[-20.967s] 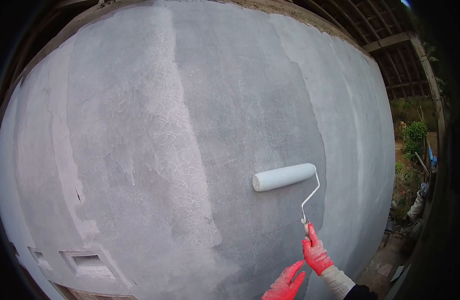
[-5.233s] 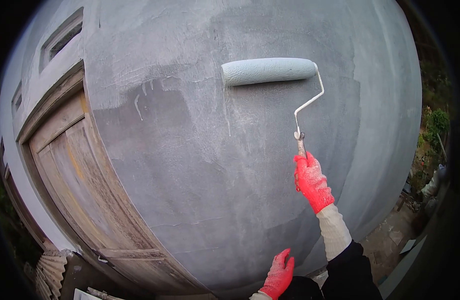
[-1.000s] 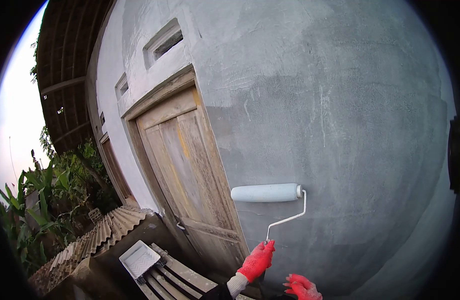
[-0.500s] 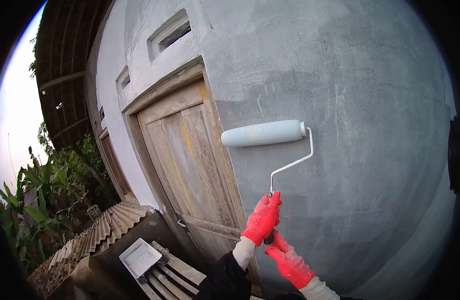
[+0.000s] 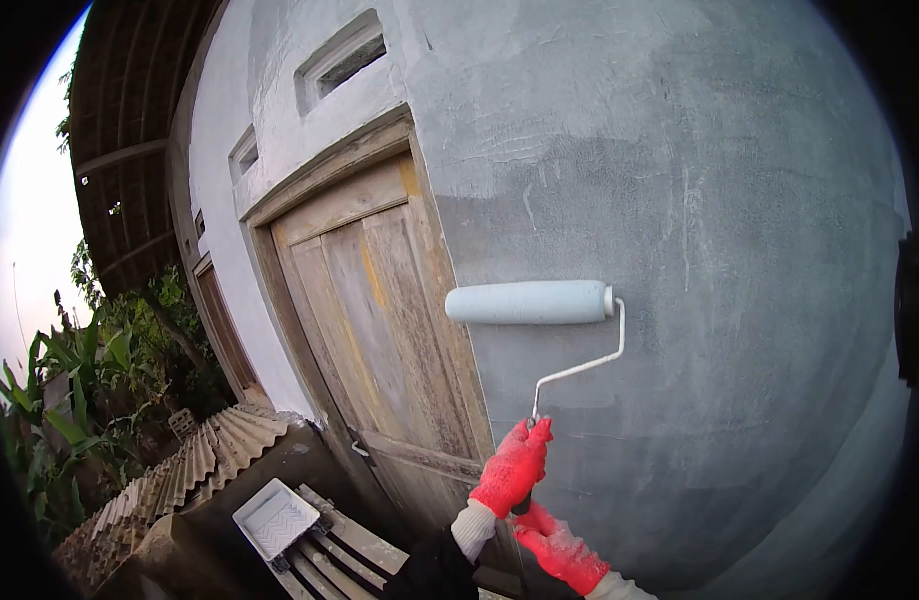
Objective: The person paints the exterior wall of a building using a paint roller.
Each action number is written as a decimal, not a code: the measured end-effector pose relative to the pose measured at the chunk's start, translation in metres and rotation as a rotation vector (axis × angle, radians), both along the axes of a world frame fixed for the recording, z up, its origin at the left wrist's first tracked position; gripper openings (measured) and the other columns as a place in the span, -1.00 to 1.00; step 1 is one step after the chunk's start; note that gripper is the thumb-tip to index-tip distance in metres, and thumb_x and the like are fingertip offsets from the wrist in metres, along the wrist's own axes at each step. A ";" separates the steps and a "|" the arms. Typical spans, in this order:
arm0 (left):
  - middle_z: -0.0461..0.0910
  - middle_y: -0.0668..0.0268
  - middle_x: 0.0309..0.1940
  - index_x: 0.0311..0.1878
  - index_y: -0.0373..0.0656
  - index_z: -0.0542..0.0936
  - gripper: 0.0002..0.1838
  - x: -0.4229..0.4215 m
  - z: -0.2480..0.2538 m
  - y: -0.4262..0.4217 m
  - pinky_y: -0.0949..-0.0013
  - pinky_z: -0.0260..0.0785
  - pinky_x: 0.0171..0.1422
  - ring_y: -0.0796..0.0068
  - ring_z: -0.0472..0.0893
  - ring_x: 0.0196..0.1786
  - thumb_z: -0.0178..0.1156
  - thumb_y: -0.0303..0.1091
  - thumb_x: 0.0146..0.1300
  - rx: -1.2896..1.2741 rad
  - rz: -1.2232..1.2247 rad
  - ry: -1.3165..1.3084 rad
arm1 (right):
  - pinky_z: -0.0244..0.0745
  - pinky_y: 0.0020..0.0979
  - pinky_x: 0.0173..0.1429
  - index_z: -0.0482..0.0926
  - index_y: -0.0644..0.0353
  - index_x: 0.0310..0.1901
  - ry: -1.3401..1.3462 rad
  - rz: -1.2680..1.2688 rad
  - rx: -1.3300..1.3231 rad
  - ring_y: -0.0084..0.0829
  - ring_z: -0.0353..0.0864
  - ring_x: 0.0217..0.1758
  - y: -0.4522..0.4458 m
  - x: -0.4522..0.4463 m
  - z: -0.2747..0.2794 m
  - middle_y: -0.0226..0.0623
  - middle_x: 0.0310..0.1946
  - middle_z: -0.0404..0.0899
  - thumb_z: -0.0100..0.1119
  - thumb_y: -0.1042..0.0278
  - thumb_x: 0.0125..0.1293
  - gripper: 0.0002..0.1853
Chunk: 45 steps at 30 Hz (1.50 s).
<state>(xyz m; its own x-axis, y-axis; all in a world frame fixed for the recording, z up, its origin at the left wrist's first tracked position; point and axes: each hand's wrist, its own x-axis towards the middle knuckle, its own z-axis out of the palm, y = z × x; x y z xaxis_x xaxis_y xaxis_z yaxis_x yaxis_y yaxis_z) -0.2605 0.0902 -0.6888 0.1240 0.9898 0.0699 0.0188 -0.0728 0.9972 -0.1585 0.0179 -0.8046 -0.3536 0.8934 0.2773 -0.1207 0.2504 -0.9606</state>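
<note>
Hands (image 5: 512, 470) (left clenched, right (image 5: 563, 553) curled) hold the roller (image 5: 530, 302).

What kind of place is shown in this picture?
Probably the outside of a house being painted: I see a weathered wooden door, leafy plants, and a paint roller at the grey wall.

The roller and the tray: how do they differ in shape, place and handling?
Shape: the roller has a long cylinder; the tray is shallow and four-sided, with a patterned floor.
Place: the roller is at the wall; the tray sits lower, on slats.
Handling: the left hand grips the roller; the tray is unheld.
Both are pale.
</note>
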 end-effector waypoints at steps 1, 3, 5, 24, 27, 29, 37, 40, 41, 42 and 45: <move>0.27 0.50 -0.60 -0.21 -0.12 0.44 -0.63 0.001 0.029 0.010 0.47 0.20 -0.50 0.64 0.27 -0.61 0.02 0.03 0.47 0.033 -0.010 -0.049 | 0.46 -0.33 0.21 0.32 0.25 0.34 0.088 -0.026 0.042 -0.39 0.55 0.12 0.008 -0.004 0.038 -0.27 0.04 0.58 0.02 0.35 0.44 -0.53; 0.27 0.50 -0.60 -0.23 -0.12 0.44 -0.63 0.002 0.072 0.023 0.47 0.19 -0.50 0.64 0.26 -0.61 0.02 0.03 0.47 0.073 -0.015 -0.097 | 0.46 -0.36 0.17 0.32 0.23 0.34 0.285 -0.006 0.025 -0.40 0.53 0.17 0.046 -0.012 0.066 -0.25 0.03 0.57 0.05 0.35 0.43 -0.52; 0.26 0.52 -0.61 -0.26 -0.10 0.43 -0.63 0.004 0.094 0.028 0.49 0.16 -0.50 0.66 0.25 -0.60 0.02 0.03 0.46 0.127 -0.030 -0.149 | 0.48 -0.36 0.18 0.34 0.22 0.32 0.330 0.067 -0.150 -0.38 0.50 0.21 0.058 -0.004 0.106 -0.21 0.10 0.52 0.07 0.42 0.40 -0.53; 0.34 0.50 -0.58 -0.25 -0.10 0.47 -0.56 -0.031 0.092 0.030 0.45 0.25 -0.45 0.63 0.34 -0.55 0.04 0.14 0.42 0.103 0.017 0.040 | 0.61 -0.27 0.06 0.38 0.25 0.23 0.033 0.212 -0.054 -0.30 0.62 0.00 0.079 -0.030 0.127 -0.08 0.13 0.41 0.04 0.51 0.36 -0.60; 0.34 0.51 -0.57 -0.27 -0.10 0.46 -0.56 -0.029 0.127 0.039 0.46 0.25 -0.43 0.64 0.33 -0.55 0.05 0.14 0.41 0.176 0.047 0.037 | 0.58 -0.29 0.13 0.42 0.30 0.18 -0.050 0.179 0.126 -0.32 0.59 0.09 0.092 -0.031 0.159 -0.05 0.23 0.29 -0.06 0.58 0.40 -0.67; 0.34 0.51 -0.57 -0.26 -0.10 0.47 -0.56 -0.026 0.124 0.039 0.46 0.26 -0.42 0.65 0.33 -0.55 0.05 0.14 0.41 0.160 0.039 0.006 | 0.60 -0.27 0.10 0.39 0.27 0.21 0.112 0.182 -0.056 -0.33 0.62 0.03 0.095 -0.030 0.151 -0.07 0.15 0.40 0.01 0.46 0.42 -0.65; 0.43 0.37 -0.55 -0.22 -0.17 0.49 -0.47 -0.024 -0.035 -0.016 0.36 0.37 -0.37 0.51 0.47 -0.53 0.00 0.21 0.39 -0.129 0.006 0.369 | 0.64 -0.31 -0.04 0.33 0.21 0.23 -0.015 0.361 -0.385 -0.38 0.66 -0.14 0.049 -0.019 -0.015 -0.23 -0.16 0.60 0.16 0.31 0.36 -0.54; 0.42 0.38 -0.55 -0.22 -0.16 0.48 -0.49 -0.031 0.000 -0.010 0.38 0.36 -0.38 0.52 0.46 -0.53 0.03 0.19 0.39 -0.084 0.047 0.398 | 0.64 -0.34 -0.10 0.41 0.24 0.11 0.078 0.276 -0.325 -0.39 0.66 -0.20 0.047 -0.034 0.015 -0.23 -0.20 0.60 0.17 0.30 0.35 -0.64; 0.41 0.38 -0.55 -0.23 -0.16 0.48 -0.50 -0.034 0.023 -0.003 0.39 0.35 -0.39 0.53 0.45 -0.54 0.03 0.18 0.39 -0.048 0.051 0.367 | 0.64 -0.34 -0.11 0.41 0.25 0.11 0.065 0.272 -0.278 -0.40 0.66 -0.23 0.062 -0.040 0.033 -0.24 -0.20 0.60 0.18 0.29 0.34 -0.62; 0.40 0.39 -0.56 -0.24 -0.15 0.47 -0.51 -0.037 0.050 0.005 0.40 0.34 -0.40 0.54 0.44 -0.54 0.04 0.18 0.39 0.018 0.063 0.374 | 0.64 -0.35 -0.12 0.40 0.25 0.11 0.053 0.267 -0.229 -0.41 0.67 -0.25 0.078 -0.046 0.056 -0.24 -0.21 0.61 0.19 0.28 0.33 -0.61; 0.46 0.33 -0.51 -0.19 -0.20 0.50 -0.42 -0.042 0.136 0.031 0.33 0.37 -0.34 0.49 0.47 -0.51 0.02 0.25 0.36 0.173 0.128 0.442 | 0.63 -0.35 -0.11 0.38 0.27 0.11 0.126 0.162 -0.044 -0.46 0.66 -0.27 0.098 -0.057 0.155 -0.26 -0.24 0.60 0.19 0.21 0.33 -0.57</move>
<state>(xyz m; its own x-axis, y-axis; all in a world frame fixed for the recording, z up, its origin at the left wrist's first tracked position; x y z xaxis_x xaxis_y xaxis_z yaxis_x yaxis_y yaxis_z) -0.3020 0.1212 -0.5532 0.0572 0.9775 0.2031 0.4567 -0.2065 0.8653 -0.2159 0.1159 -0.6497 -0.4586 0.8398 0.2907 -0.2763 0.1762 -0.9448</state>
